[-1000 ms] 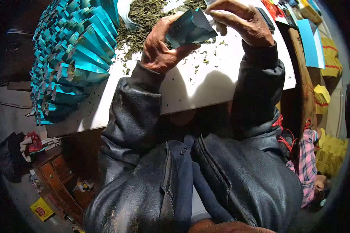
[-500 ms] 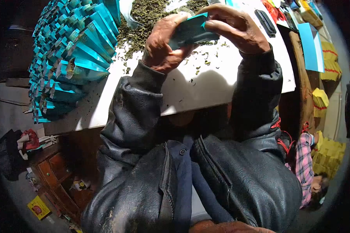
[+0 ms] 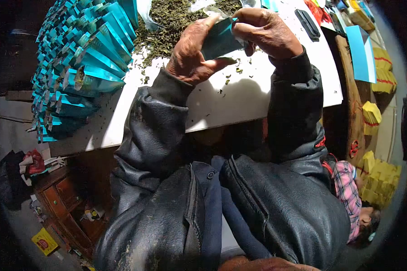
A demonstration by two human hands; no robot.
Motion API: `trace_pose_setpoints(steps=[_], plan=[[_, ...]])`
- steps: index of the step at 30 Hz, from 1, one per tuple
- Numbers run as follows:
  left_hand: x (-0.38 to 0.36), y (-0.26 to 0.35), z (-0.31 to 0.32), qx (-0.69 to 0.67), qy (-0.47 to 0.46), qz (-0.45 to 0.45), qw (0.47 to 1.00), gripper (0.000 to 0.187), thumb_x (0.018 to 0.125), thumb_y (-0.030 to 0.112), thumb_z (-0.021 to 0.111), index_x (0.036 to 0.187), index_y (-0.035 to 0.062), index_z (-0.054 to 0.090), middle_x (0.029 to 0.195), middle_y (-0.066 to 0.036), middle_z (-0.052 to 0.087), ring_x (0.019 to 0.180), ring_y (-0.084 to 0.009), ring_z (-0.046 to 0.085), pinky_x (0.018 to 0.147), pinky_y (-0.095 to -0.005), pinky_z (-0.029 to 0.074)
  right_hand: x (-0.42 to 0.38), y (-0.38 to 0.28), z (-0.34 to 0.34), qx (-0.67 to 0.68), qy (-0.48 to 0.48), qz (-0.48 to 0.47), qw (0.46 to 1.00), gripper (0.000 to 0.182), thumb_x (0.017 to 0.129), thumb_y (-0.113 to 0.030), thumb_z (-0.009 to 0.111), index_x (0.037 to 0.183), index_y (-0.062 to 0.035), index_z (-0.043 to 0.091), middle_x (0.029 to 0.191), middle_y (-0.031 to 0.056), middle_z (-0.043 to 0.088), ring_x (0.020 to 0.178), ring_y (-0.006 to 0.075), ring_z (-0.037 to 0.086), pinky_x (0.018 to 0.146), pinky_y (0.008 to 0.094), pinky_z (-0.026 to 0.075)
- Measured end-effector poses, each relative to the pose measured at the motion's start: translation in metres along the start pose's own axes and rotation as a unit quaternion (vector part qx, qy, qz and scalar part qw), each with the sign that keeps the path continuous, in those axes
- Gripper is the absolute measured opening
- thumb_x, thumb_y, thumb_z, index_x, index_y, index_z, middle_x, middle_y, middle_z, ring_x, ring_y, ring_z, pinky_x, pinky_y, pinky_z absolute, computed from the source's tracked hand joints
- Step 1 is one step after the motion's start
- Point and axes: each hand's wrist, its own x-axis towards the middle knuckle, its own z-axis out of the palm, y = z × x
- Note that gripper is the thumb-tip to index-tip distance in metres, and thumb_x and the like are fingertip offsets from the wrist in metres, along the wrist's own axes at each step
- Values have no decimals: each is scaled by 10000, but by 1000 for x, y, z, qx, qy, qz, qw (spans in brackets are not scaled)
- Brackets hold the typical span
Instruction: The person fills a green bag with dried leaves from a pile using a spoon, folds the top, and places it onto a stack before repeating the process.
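A teal packet (image 3: 221,41) is held over the white tabletop (image 3: 226,106), tilted. My left hand (image 3: 192,54) wraps its left side, with the thumb along the lower edge. My right hand (image 3: 267,34) pinches the upper right corner with bent fingers; part of the packet is hidden behind them. Just beyond both hands lies a heap of dried, dark green leaves (image 3: 169,38), and loose bits are scattered under the packet. Something pale and see-through (image 3: 214,12) shows at the left fingertips; I cannot make out what it is.
A big stack of teal packets (image 3: 83,58) fills the table's left side. A black oblong object (image 3: 307,25) lies at the right. A blue sheet (image 3: 362,54) and yellow bundles (image 3: 382,185) are beyond the right edge. A person in a plaid shirt (image 3: 347,189) is at lower right.
The right fingers have closed onto the packet's corner, and the packet has turned to a steeper tilt. The person in plaid has shifted to the left and down in view.
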Motion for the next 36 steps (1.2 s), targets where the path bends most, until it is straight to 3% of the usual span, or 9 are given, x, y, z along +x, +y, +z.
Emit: trace_pose_setpoints(steps=[2,10,15,19,25,28,32,33,36], plan=[[-1,0,1,28,1,-4,1000,826,590,238,855,1273,33,435,1186,-168,531,1086,-262,542,916,-352,455,1,-2,4,-10,0,9,1000,139,888,-156,579,906,-19,598,654,12,558,522,81,568,460,210,461],[-1,0,-2,-52,-14,-92,994,817,578,229,860,1265,54,454,1173,-140,558,1081,-251,553,916,-351,462,3,2,6,-140,24,-34,989,126,878,-126,588,942,-17,594,667,17,564,501,66,530,436,193,445],[0,0,-2,12,-20,-28,999,762,623,249,834,1262,60,464,1169,-125,563,1070,-230,560,911,-336,461,2,10,4,-36,22,-12,999,149,876,-125,586,980,-18,596,684,18,569,506,60,524,433,186,441],[-2,-3,-1,-17,-28,-62,998,749,631,248,830,1259,59,467,1172,-124,561,1066,-229,560,900,-335,466,4,7,4,-51,8,5,999,175,878,-133,583,1003,-11,596,701,25,576,510,60,524,449,194,452],[2,-8,-14,-3,41,-85,995,741,642,282,825,1251,55,469,1065,-114,622,931,-198,631,813,-310,524,11,15,-8,24,49,-81,995,249,913,-260,556,974,-31,632,682,67,600,545,109,588,461,231,485],[2,-17,-24,12,130,-153,980,730,627,291,835,1214,32,485,1025,-112,639,869,-175,641,771,-294,539,16,30,-15,-66,179,-68,979,259,890,-290,587,915,-40,649,700,73,631,578,128,609,515,249,506],[-1,-32,-31,-37,176,-166,970,705,631,254,840,1197,22,491,987,-91,645,860,-168,634,773,-292,535,22,49,-17,-284,207,-50,935,241,861,-293,638,926,-60,634,703,17,594,594,82,510,538,243,442],[-2,-35,-29,-69,182,-162,968,698,634,245,839,1195,18,490,991,-91,643,876,-167,630,782,-289,530,18,51,-19,-302,189,-31,934,241,856,-292,642,901,-55,637,715,36,615,603,99,542,552,260,456],[0,-23,-27,-86,160,-184,966,697,637,242,838,1194,13,487,1008,-96,636,907,-169,622,801,-285,519,22,48,-15,-362,195,-136,901,238,818,-293,674,786,-60,641,606,74,622,559,189,622,529,297,495]])
